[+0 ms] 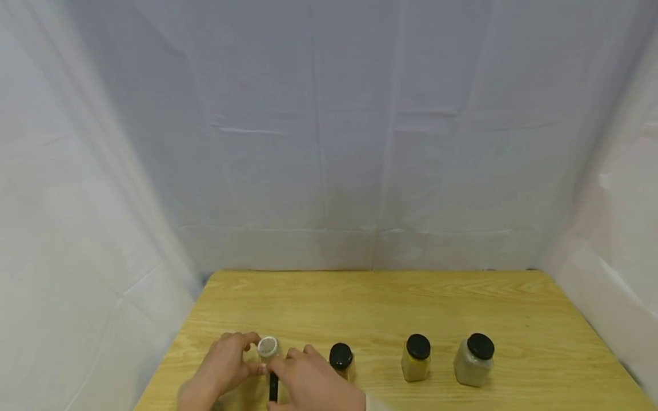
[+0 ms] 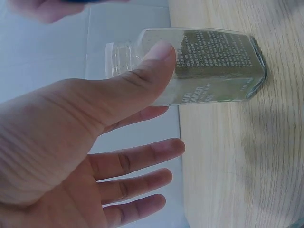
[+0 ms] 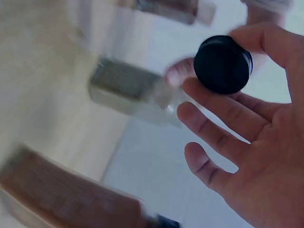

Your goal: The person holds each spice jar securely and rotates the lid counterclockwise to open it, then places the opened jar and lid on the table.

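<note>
A square glass spice jar (image 2: 209, 66) with grey-green powder and white print stands upright on the table, its neck bare of a lid. My left hand (image 1: 223, 365) holds it, thumb (image 2: 156, 54) against one side and index finger partly hidden behind the glass; the other fingers extend free. In my right hand (image 1: 311, 379), thumb and index finger pinch a round black lid (image 3: 223, 65), edge-on in the head view just in front of the jar. The right wrist view shows the lid apart from the blurred jar (image 3: 133, 88).
Right of my hands on the wooden table (image 1: 380, 302) stand a black-lidded jar with brownish contents (image 1: 341, 358), a yellow one (image 1: 415, 362) and a larger whitish one (image 1: 473, 362). White sheeting (image 1: 349, 171) hangs behind and at both sides.
</note>
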`<state>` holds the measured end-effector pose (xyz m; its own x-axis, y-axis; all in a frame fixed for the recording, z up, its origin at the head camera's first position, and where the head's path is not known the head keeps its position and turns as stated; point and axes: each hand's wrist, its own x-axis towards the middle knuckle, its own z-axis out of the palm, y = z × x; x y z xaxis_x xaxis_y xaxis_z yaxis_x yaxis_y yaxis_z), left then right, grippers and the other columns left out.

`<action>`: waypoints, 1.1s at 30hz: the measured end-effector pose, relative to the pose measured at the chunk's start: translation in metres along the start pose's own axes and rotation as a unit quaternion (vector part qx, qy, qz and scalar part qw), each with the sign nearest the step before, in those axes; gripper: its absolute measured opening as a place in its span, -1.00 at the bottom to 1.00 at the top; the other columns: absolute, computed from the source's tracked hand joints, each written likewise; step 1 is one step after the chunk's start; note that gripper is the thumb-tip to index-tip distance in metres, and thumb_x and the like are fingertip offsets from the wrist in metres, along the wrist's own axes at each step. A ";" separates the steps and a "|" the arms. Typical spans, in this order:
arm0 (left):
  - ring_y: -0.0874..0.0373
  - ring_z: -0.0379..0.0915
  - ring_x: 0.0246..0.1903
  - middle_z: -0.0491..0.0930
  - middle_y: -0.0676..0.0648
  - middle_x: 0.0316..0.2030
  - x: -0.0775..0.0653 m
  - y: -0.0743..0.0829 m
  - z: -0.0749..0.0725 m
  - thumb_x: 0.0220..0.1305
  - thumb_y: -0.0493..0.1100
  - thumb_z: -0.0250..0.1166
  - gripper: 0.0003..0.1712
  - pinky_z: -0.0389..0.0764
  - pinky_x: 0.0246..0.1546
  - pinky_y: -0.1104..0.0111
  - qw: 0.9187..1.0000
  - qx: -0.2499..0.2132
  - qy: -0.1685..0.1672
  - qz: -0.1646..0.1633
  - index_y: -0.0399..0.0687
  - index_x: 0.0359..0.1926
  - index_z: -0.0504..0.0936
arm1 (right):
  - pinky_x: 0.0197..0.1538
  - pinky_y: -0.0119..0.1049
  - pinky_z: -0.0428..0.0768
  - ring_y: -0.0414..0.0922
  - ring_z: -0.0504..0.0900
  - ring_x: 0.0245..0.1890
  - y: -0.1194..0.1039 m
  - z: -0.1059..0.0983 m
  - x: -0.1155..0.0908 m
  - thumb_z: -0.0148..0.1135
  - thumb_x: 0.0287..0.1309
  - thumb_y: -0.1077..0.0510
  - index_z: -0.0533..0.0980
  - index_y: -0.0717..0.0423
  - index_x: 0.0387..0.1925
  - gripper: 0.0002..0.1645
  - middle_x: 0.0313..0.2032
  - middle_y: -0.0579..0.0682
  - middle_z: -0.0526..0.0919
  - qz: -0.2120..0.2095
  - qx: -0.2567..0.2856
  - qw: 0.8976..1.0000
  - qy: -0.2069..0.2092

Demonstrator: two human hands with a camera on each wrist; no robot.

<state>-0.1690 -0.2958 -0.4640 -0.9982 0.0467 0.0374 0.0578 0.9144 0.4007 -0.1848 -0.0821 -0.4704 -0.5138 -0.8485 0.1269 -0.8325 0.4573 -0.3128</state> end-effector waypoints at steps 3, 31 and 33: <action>0.01 0.59 -0.22 0.70 -0.07 -0.24 -0.001 -0.001 0.001 -0.21 0.09 0.62 -0.49 0.60 -0.22 0.07 1.000 0.009 0.003 0.005 0.11 -0.17 0.70 | -0.21 -0.38 0.41 -0.37 0.44 -0.36 0.001 0.016 -0.002 0.21 0.18 -0.42 0.50 -0.26 0.18 -0.38 -0.27 -0.31 0.62 0.018 -0.003 0.999 -0.026; 0.01 0.57 -0.24 0.68 -0.06 -0.27 0.001 -0.004 0.003 -0.20 0.13 0.60 -0.40 0.58 -0.22 0.06 1.000 0.021 0.002 0.006 0.01 -0.09 0.70 | -0.33 -0.49 0.25 -0.42 0.28 -0.41 0.025 0.081 -0.009 0.29 0.16 -0.26 0.62 -0.33 0.00 -0.62 -0.39 -0.36 0.47 0.020 0.039 0.999 -0.016; 0.00 0.57 -0.23 0.69 -0.07 -0.26 0.000 -0.003 0.003 -0.20 0.13 0.61 -0.38 0.58 -0.19 0.05 1.000 0.021 0.006 0.003 0.00 -0.07 0.71 | -0.33 -0.46 0.29 -0.41 0.30 -0.40 0.026 0.082 -0.009 0.26 0.19 -0.27 0.62 -0.32 0.00 -0.62 -0.38 -0.35 0.50 0.026 0.042 0.998 -0.032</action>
<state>-0.1694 -0.2974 -0.4679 -0.9976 0.0482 0.0504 0.0632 0.9301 0.3617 -0.1848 -0.0851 -0.5570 -0.5398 -0.8404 0.0485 -0.7828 0.4799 -0.3961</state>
